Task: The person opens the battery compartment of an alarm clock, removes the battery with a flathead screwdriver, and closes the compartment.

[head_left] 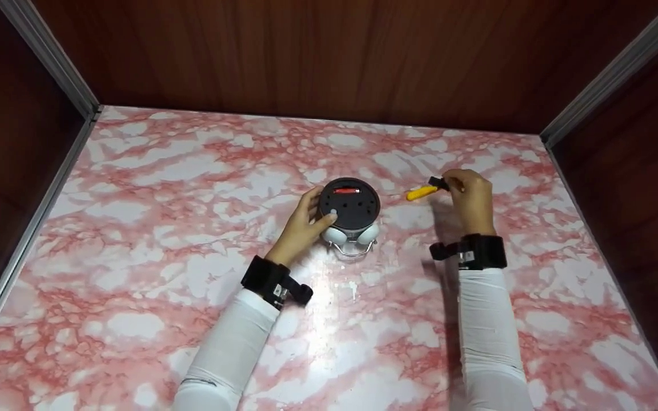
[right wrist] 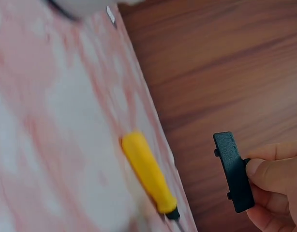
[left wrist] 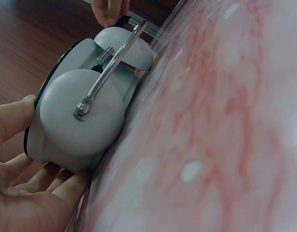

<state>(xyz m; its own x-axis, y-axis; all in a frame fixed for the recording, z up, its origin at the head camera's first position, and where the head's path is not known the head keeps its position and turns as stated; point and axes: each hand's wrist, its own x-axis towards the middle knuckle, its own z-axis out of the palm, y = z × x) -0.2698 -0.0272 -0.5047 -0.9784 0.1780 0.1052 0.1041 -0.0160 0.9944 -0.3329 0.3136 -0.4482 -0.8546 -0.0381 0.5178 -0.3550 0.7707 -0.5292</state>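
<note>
While the left hand (head_left: 301,227) cups the clock (head_left: 349,210), the right hand (head_left: 470,197) pinches its small battery cover (right wrist: 233,171): light, stiff, likely slippery; best held by edges.

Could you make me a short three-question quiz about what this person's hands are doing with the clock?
1. True or false: the left hand holds the clock lying face down on the table.
2. What does the right hand pinch? A) the yellow screwdriver B) a small black cover C) a bell
3. Which colour shows in the clock's open back compartment?

Key
1. True.
2. B; the screwdriver lies on the table beside the hand.
3. Red.
</note>
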